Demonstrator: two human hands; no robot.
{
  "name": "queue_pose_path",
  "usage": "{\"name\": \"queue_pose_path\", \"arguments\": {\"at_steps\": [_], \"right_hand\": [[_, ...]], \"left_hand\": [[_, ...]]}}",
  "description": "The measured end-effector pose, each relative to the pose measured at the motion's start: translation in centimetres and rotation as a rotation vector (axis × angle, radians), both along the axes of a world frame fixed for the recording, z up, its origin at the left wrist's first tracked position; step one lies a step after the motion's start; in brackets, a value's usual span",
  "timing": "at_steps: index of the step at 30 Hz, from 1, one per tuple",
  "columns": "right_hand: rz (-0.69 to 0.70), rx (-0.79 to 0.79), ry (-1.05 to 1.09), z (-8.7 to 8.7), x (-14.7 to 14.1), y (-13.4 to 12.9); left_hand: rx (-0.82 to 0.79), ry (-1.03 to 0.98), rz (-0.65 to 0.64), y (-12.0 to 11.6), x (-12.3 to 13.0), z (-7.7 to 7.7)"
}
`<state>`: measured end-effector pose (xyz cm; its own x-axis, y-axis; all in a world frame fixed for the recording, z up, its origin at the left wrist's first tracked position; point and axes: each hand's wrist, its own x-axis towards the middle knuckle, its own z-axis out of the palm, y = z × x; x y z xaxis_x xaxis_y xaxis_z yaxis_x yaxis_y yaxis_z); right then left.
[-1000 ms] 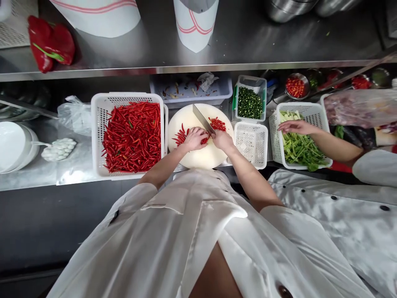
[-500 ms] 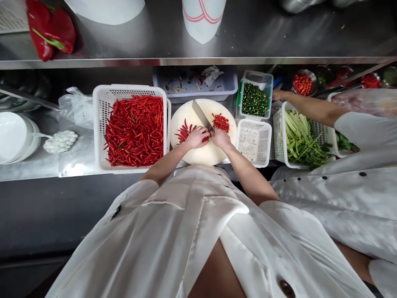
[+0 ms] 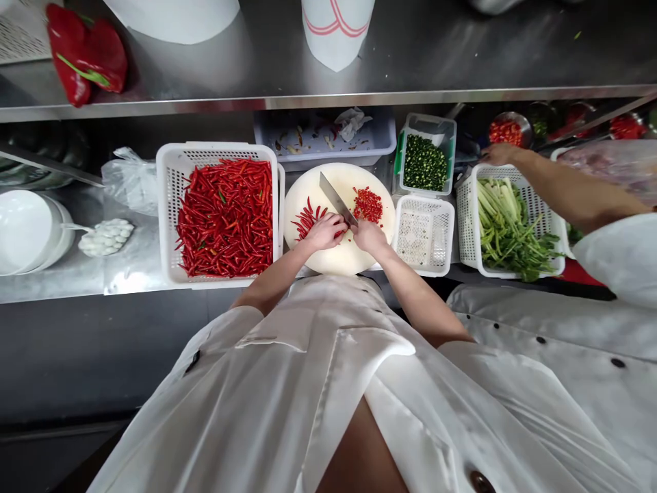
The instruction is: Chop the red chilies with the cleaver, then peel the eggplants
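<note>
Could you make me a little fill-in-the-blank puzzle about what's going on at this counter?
1. The knife is in the person's ____ hand.
2. From the person's viewpoint, the basket of chillies stands to the ____ of the chopping board.
3. The chopped bits on the board are ____.
4. The chopped pieces in the clear tub are ____.

Missing words: right; left; red; green.

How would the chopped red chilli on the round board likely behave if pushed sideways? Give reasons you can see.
The chopped chilli would probably scatter rather than move as one, being loose little pieces. Each piece is likely light, being so small. Pushed far, some might spill, since the board shows no raised rim.
</note>
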<state>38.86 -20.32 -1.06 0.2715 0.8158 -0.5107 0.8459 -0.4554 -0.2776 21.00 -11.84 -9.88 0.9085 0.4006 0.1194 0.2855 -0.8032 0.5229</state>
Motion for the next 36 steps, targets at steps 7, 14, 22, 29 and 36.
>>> {"name": "queue_pose_path", "arguments": {"at_steps": [7,14,22,29,36], "right_hand": [[-0.013,0.007,0.036,-0.8,-0.3,-0.2],[-0.049,0.083,0.141,-2.9,0.9,1.3],[-0.094,0.120,0.321,-4.3,7.7,-2.3],[-0.049,0.101,0.142,-3.3,9.0,-1.6],[0.033,0.059,0.102,-2.0,8.1,-1.2]], "left_hand": [[0.021,-0.020,0.017,-0.4,-0.2,-0.6],[0.003,0.012,0.013,0.3,-0.4,0.2],[0.025,0.170,0.467,-1.4,-1.3,0.1],[0.067,0.174,0.448,-2.7,4.7,-1.7],[0.097,0.080,0.470,-1.5,4.3,-1.5]]}}
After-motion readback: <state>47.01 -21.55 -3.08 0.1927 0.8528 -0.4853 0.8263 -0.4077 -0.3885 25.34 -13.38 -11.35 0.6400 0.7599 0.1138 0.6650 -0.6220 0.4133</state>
